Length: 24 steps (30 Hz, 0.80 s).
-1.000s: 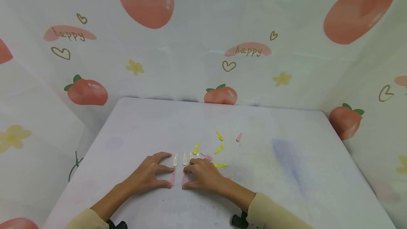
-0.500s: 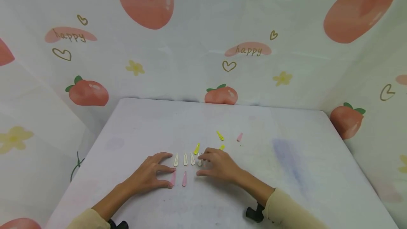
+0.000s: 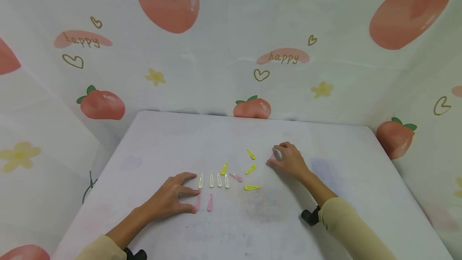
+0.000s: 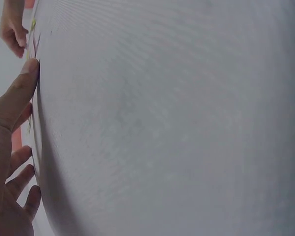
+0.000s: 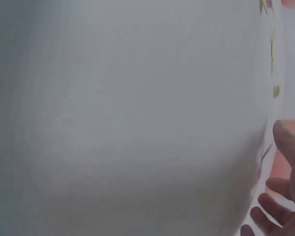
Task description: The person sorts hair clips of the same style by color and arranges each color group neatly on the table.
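Observation:
My left hand (image 3: pixel 169 196) holds a pink hair clip (image 3: pixel 197 202) flat on the table between thumb and index finger, one at each end; the other fingers are spread. Another pink hair clip (image 3: pixel 210 202) lies just right of it. Above them several white hair clips (image 3: pixel 219 180) stand in a row. Over at the right my right hand (image 3: pixel 290 159) reaches round a further pink hair clip (image 3: pixel 273 156), partly covered by the fingers. In the right wrist view a gap shows between the thumb and fingers of the right hand (image 5: pixel 285 182), with the thin edge of a clip there.
Several yellow hair clips, such as one lying sideways (image 3: pixel 252 187), are scattered between the hands. A pink hair clip (image 3: pixel 236 177) lies tilted beside the white row. The white table (image 3: pixel 162 139) backs onto a peach-printed cloth (image 3: pixel 213 51).
My right hand has left the second pink clip, passed over the white row, and moved right and away to the far pink clip. The left hand has stayed in place.

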Each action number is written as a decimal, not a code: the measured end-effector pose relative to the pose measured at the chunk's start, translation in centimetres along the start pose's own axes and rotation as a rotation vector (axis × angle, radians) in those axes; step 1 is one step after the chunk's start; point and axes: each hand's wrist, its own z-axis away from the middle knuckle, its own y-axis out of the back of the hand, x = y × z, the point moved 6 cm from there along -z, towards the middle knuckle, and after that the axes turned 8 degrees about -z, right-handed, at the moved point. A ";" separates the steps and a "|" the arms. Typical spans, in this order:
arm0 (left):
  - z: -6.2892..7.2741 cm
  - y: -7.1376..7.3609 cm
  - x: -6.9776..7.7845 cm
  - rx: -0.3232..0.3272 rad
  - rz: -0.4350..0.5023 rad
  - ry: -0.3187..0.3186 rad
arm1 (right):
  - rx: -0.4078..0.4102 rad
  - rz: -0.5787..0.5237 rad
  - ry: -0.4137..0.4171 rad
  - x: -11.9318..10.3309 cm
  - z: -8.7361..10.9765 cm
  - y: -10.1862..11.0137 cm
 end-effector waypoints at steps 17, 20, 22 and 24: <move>-0.1 0.0 0.1 -0.010 0.005 0.007 | 0.002 -0.018 -0.029 0.2 -0.3 -0.2; -0.1 0.0 0.1 -0.011 -0.001 0.007 | -0.008 -0.048 0.023 -1.1 -0.2 -0.4; -0.1 0.0 0.1 -0.008 -0.003 0.005 | -0.018 -0.077 0.069 -2.1 0.0 -0.6; -0.1 0.0 0.1 -0.004 -0.006 0.003 | -0.034 -0.102 0.124 -3.3 0.3 -0.8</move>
